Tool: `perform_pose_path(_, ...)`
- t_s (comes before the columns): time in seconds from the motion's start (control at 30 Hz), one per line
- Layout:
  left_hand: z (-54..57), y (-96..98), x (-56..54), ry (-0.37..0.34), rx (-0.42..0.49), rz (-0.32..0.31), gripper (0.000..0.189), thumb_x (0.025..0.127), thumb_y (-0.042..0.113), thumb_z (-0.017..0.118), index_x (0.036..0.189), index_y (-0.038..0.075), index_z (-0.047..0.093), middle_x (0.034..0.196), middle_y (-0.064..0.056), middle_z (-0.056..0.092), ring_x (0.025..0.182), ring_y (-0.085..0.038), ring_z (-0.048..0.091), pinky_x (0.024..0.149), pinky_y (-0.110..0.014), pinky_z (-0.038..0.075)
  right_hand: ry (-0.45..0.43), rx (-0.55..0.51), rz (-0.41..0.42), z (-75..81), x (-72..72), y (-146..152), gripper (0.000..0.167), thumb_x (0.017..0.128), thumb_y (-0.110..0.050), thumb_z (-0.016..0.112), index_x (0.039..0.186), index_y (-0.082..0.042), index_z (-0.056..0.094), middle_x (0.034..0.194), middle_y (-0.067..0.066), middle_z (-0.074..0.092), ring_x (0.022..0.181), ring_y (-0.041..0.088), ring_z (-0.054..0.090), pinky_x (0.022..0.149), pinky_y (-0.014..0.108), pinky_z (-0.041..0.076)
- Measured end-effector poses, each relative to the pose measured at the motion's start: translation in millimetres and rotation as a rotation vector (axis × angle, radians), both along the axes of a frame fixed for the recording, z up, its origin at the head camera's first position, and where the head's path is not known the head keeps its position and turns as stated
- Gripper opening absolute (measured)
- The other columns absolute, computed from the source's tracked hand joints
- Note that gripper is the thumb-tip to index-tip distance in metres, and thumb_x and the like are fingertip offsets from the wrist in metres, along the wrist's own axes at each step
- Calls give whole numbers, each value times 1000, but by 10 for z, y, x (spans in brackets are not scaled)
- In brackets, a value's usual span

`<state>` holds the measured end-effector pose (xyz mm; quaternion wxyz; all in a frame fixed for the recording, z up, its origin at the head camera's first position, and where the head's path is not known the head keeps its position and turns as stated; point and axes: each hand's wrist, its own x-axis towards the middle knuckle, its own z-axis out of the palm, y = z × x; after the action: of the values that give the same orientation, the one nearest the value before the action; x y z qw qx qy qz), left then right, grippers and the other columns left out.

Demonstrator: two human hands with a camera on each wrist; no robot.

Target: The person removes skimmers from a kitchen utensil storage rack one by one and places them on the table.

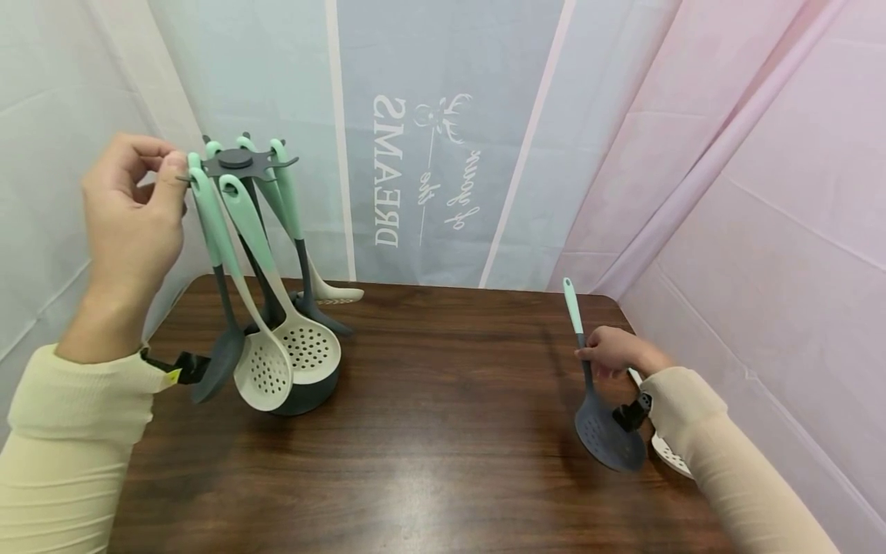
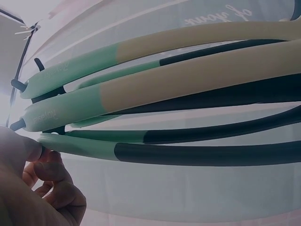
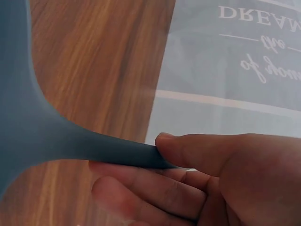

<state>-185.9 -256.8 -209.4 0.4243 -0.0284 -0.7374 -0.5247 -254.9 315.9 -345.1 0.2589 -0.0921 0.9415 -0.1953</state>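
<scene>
On the left, a rotating utensil rack (image 1: 235, 159) carries several kitchen utensils with mint handles, pale or dark grey below. My left hand (image 1: 134, 204) pinches the tip of a rack arm, beside the hanging end of a mint handle. In the left wrist view, thumb and fingers meet at the end of a dark utensil's handle (image 2: 89, 146). Over at the right, my right hand (image 1: 612, 350) grips a dark grey skimmer (image 1: 602, 435) by its shaft, the mint handle pointing away. Close up, the right wrist view has thumb and fingers around that shaft (image 3: 122, 153).
A white perforated skimmer (image 1: 667, 454) lies at the table's right, partly hidden by my right forearm. The rack's round dark base (image 1: 311, 396) stands on the brown wooden table (image 1: 443, 400). Printed cloth (image 1: 443, 46) hangs behind, with pale cloth at both sides.
</scene>
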Motion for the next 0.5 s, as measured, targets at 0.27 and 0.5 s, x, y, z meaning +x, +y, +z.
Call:
perform_pose_path(0.27, -6, 11, -2, 1, -10, 7, 13, 102, 13, 60, 95, 22, 66, 89, 7, 57, 70, -7, 51, 66, -16, 44, -7, 43, 7, -175, 24, 113, 34, 106, -19, 54, 79, -1, 65, 64, 6, 69, 57, 16, 67, 57, 38, 58)
perform_pose_path(0.5, 2, 8, 2, -6, -6, 15, 13, 102, 15, 60, 95, 22, 67, 89, 7, 57, 69, -7, 50, 66, -16, 43, -76, 24, -28, -346, 6, 193, 36, 105, -17, 56, 73, -2, 65, 57, 3, 66, 50, 10, 61, 47, 26, 47)
